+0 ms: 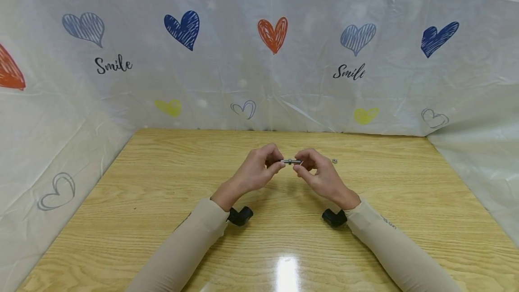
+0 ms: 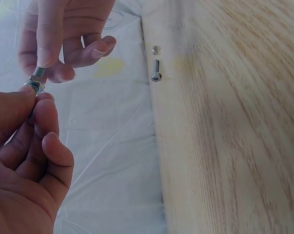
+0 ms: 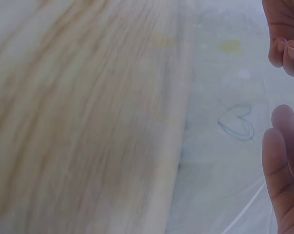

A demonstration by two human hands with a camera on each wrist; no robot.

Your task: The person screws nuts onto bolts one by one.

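A small metal bolt (image 1: 297, 161) with a hex nut (image 2: 35, 86) around its shank is held level between both hands, above the table. My left hand (image 1: 259, 166) pinches one end of the bolt between thumb and fingers, close to the nut in the left wrist view. The thumb and fingers of my right hand (image 1: 320, 175) pinch the opposite, threaded end. Fingertips cover both bolt ends. In the right wrist view, parts of the left hand (image 3: 287, 36) and right hand (image 3: 285, 168) show at the right edge, with the bolt out of sight.
Another metal bolt (image 2: 156, 71) and a loose nut (image 1: 334, 161) lie on the wooden table (image 1: 162, 184) near its far edge. That bolt is hidden in the head view. A white cloth (image 1: 227, 71) printed with hearts hangs behind the table and along its sides.
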